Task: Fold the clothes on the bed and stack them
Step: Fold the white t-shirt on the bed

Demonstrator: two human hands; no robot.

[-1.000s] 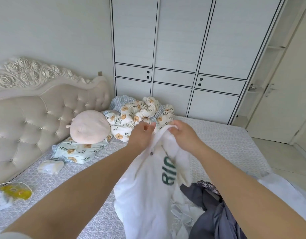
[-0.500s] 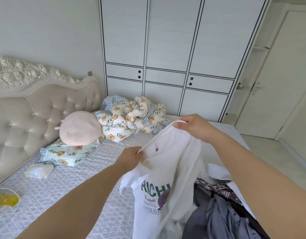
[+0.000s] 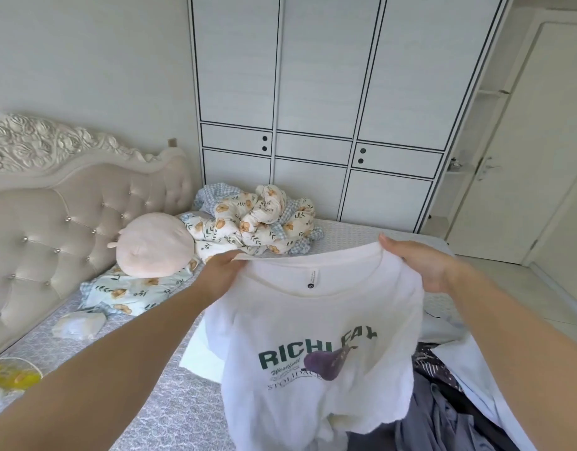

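Both hands hold a white cotton T-shirt with a dark green "RICHL…" print and a purple motif (image 3: 316,346) up in the air above the grey patterned bed (image 3: 169,405). The left hand (image 3: 220,276) pinches the shirt's shoulder edge on one side of the neckline, and the right hand (image 3: 420,265) grips the opposite shoulder, fingers curled over the cloth. Between the two hands the collar is stretched roughly level, and the body of the shirt hangs straight down from them, printed front toward the person, its long axis vertical and its hem bunched low near a pile of dark grey and white unfolded clothes (image 3: 450,415) below the right forearm. The bare stretch of bed lies below and to the left of the left hand, so that hand seems the nearer one to lead the shirt down flat there; the fold itself looks not yet begun.
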